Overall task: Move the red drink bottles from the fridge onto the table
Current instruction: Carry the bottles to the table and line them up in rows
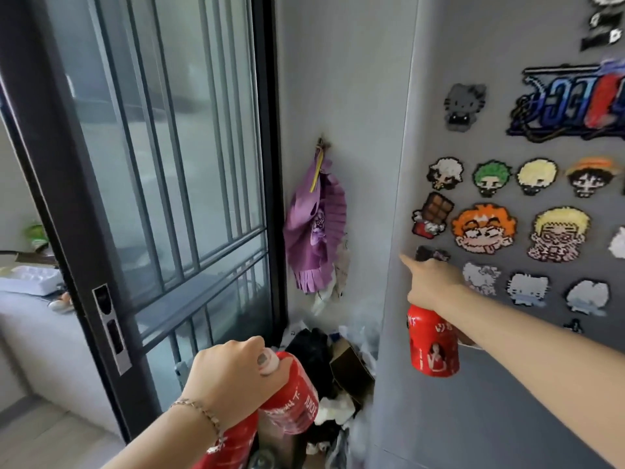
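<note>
My left hand (227, 379) grips two red drink bottles by their tops: one (293, 397) to the right and another (227, 445) lower, partly hidden under my wrist. My right hand (431, 282) holds a third red drink bottle (433, 343) by its neck, hanging upright, with the index finger stretched out toward the left edge of the grey fridge door (473, 401). That door looks closed, and its inside is hidden.
Pixel-bead magnets (484, 228) cover the fridge door. A dark-framed sliding glass door (162, 184) stands left. A purple cloth item (316, 228) hangs in the corner above a pile of bags and rubbish (334, 374). A grey counter (30, 309) lies far left.
</note>
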Motion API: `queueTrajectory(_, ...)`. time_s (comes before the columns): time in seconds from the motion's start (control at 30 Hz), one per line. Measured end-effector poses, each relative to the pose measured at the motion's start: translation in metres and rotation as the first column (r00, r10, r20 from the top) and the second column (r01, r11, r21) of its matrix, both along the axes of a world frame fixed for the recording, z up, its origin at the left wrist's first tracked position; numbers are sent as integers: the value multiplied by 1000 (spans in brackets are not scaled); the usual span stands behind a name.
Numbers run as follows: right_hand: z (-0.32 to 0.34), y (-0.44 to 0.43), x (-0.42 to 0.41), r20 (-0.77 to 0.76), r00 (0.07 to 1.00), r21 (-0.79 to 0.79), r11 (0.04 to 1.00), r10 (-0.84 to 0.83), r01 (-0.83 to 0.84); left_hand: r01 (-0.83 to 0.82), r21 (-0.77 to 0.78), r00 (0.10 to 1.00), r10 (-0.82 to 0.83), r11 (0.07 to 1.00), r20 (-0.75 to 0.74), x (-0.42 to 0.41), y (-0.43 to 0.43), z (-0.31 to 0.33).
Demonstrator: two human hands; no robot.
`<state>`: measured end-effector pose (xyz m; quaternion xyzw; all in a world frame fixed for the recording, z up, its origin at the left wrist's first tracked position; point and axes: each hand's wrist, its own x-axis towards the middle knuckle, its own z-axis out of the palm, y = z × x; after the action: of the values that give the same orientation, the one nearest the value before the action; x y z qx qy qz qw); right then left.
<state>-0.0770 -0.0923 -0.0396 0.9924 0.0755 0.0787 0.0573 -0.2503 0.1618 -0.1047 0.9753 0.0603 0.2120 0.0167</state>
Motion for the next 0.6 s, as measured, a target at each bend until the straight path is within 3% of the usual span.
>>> queueTrajectory(0.13,-5,3,50,21,1000,74,997,11,-13,-59,-22,998,60,998,19,42,0,0)
queueTrajectory(0.33,-17,24,76,23,971,37,971,236,-237,-133,-41,991,134,990,10,89,-8,5)
queueTrajectory(0.6,-19,108,60,-4,829,-12,829,559,-559,-342,-74,940,341,937,-26,84,0,-1)
